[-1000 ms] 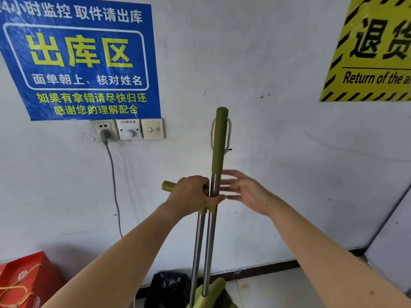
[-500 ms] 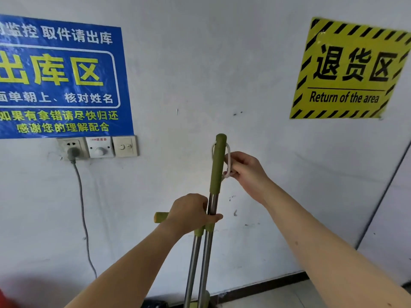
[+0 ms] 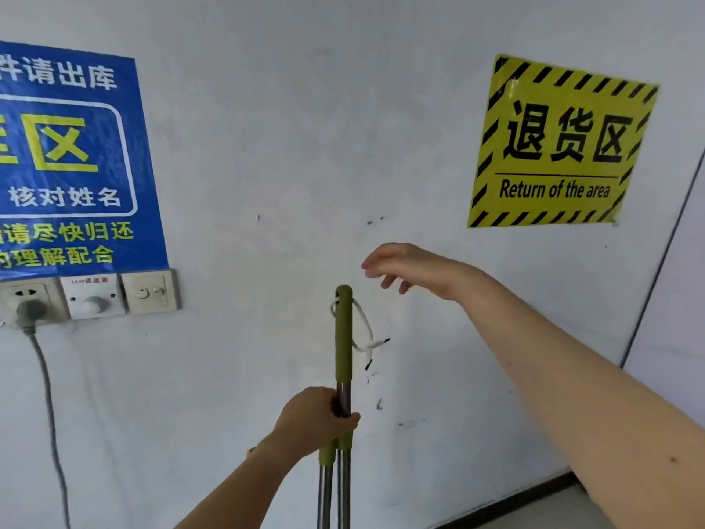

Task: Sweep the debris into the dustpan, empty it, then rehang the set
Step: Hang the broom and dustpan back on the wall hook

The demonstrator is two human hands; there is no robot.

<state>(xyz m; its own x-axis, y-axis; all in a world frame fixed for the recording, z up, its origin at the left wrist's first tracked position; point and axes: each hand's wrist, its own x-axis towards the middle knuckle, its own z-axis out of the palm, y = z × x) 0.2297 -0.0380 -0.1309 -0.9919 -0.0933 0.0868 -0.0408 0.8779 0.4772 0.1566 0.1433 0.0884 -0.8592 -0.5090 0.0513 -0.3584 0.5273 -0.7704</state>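
A pale grey wall (image 3: 297, 120) fills almost the whole frame. On it, at the upper left, hangs a blue sign (image 3: 72, 158) with white and yellow characters; at the upper right is a yellow sign (image 3: 557, 143) with black hazard stripes reading "Return of the area".

The right forearm crosses from the lower right edge up toward the centre, ending in the right hand (image 3: 412, 269), which hovers just above and to the right of the pole tops. Its fingers are loosely spread and curled downward, gripping nothing.

Below the blue sign, at left centre, sits a row of wall plates (image 3: 95, 295): a socket with a grey plug and cable (image 3: 45, 379) trailing down, a dial, and a switch.

The broom and dustpan handles (image 3: 343, 345) stand in the lower centre, two steel poles side by side, long axis vertical, the olive-green grip of the taller one pointing straight up. The left hand (image 3: 316, 418) is wrapped closed around both poles just below that grip.

A white cord loop (image 3: 364, 326) hangs from near the top of the grip, drooping to its right against the wall.
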